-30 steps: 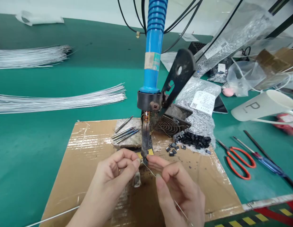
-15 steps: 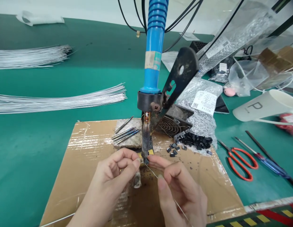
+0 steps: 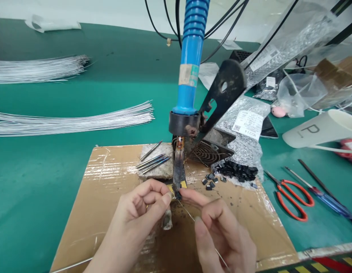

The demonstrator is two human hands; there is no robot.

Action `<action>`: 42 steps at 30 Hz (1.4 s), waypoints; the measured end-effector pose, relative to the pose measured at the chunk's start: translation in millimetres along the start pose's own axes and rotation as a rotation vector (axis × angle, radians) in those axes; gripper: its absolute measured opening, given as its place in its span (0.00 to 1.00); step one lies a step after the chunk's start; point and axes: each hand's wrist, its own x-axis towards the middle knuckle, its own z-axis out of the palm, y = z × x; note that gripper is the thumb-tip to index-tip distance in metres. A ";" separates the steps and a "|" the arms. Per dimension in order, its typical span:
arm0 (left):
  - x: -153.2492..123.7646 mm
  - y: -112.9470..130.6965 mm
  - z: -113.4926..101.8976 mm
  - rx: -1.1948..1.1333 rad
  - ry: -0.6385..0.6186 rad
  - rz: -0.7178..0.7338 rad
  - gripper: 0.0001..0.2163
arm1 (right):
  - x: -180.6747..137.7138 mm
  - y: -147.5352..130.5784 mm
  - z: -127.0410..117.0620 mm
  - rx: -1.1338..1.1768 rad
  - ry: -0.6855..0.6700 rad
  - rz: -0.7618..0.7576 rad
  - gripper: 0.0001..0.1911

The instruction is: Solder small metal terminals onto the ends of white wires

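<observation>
A blue-handled soldering iron [image 3: 188, 91] is clamped upright, tip down, in a dark metal bracket [image 3: 222, 89]. My left hand [image 3: 144, 216] is closed in a pinch just left of the tip; its fingers mostly hide what they hold. A thin white wire [image 3: 73, 264] runs under my left forearm towards that hand. Between thumb and fingers, my right hand [image 3: 221, 231] grips a thin solder wire [image 3: 187, 211] that slants up to the tip. Its extended index finger reaches a small black piece [image 3: 178, 195] at the tip.
Cardboard [image 3: 107, 197] covers the bench below. Metal tips [image 3: 153, 163] lie on a grey pad. Black parts [image 3: 235, 170] spill from a bag at right, near red-handled scissors [image 3: 295, 197], a screwdriver [image 3: 320, 195] and a tilted paper cup [image 3: 318, 129]. White wire bundles [image 3: 107, 123] lie left.
The whole view has shifted slightly, so most things sit a little further right. Both hands stay at the iron's tip, with the right thumb still on the solder wire.
</observation>
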 end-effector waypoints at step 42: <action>3.0 -3.8 -2.2 0.010 -0.020 0.021 0.17 | 0.8 -0.3 -2.2 0.008 -0.008 0.003 0.11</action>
